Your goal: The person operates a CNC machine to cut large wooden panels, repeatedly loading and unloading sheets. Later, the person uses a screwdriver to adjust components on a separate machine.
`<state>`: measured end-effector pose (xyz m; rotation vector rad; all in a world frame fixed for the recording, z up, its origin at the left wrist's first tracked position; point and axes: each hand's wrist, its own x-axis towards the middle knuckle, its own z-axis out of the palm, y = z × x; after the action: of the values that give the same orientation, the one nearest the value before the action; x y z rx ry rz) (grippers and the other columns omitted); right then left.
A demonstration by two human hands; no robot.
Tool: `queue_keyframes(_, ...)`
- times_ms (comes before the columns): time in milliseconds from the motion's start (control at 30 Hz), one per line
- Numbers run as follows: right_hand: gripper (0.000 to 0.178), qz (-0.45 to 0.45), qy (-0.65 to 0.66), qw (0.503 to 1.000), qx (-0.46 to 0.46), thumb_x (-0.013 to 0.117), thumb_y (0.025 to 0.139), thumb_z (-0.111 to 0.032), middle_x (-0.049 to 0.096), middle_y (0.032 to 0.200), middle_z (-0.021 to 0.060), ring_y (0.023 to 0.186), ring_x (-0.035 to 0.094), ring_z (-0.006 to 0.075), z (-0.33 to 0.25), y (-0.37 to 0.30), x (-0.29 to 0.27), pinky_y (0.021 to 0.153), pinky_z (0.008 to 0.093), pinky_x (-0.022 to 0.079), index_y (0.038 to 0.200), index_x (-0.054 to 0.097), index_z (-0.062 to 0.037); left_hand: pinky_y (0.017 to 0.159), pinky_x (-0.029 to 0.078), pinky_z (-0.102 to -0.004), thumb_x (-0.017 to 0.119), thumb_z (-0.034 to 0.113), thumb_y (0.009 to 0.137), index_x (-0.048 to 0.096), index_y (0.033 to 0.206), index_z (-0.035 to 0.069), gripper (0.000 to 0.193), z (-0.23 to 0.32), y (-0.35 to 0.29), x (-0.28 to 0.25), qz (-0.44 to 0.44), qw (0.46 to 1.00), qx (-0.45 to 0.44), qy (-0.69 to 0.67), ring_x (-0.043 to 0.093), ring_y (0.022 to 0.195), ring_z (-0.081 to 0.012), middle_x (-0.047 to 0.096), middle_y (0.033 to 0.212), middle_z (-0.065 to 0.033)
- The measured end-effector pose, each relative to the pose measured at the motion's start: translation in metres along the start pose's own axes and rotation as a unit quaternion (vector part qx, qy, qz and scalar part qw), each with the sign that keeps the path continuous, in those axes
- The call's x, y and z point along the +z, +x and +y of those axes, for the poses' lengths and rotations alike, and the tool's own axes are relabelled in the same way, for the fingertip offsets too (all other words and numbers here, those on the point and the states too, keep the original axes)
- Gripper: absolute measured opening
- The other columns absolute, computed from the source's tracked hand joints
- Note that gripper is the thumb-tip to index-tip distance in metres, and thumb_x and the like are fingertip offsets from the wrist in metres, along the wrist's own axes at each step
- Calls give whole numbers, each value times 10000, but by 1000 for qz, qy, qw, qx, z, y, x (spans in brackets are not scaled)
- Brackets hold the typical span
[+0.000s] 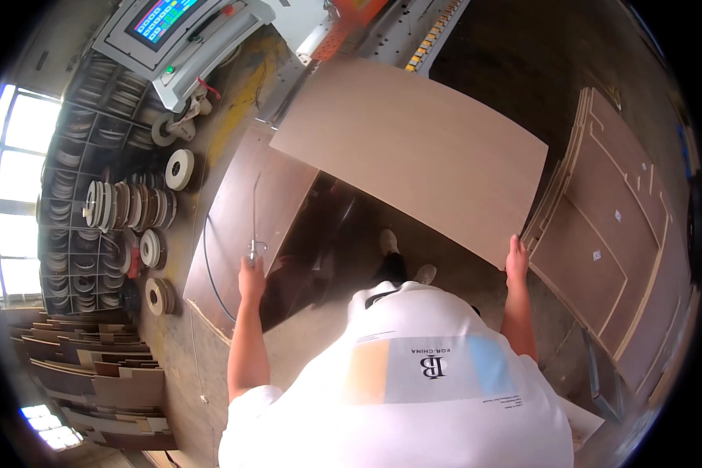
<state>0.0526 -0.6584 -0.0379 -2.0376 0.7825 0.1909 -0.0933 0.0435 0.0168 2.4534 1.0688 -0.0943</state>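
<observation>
My left hand [252, 269] is closed round the handle of an air blow gun [255, 222]. Its long thin nozzle points away from me, over a glossy brown board [246, 183]. A dark hose [210, 269] curves across that board. At the near right corner of a large beige-brown panel [421, 136], my right hand [516, 257] grips the edge, with fingers partly hidden. The panel's far left end lies against the machine bed [398, 35], and its near edge spans the gap in front of me.
A control console [203, 43] with a lit screen stands at the far left. Rolls of edge banding [132, 204] fill racks on the left, with several on the floor. Stacked panels [616, 226] stand close on the right; more boards [93, 374] lie at the lower left.
</observation>
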Motion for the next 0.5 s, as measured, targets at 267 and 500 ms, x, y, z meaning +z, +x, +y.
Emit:
queue_keyframes(267,671,-18,77,997,25,474,1057,-520,564,1456,181,1353,514,298,-2,-1,-4,1130,398,385,1441,513,29,362,340,-279,556,334,1051,470,1054,115,235,80,32,47,-38,894,-167,-413,442,435,-125,432,620,-11)
queue_keyframes(500,430,-37,192,978,75,512,1047,-528,583,839,6,606,555,108,-20,-6,-12,419,292,368,1154,599,-121,580,496,-347,710,291,967,572,1052,75,270,161,-2,136,-307,918,165,-188,603,643,-184,635,745,-71)
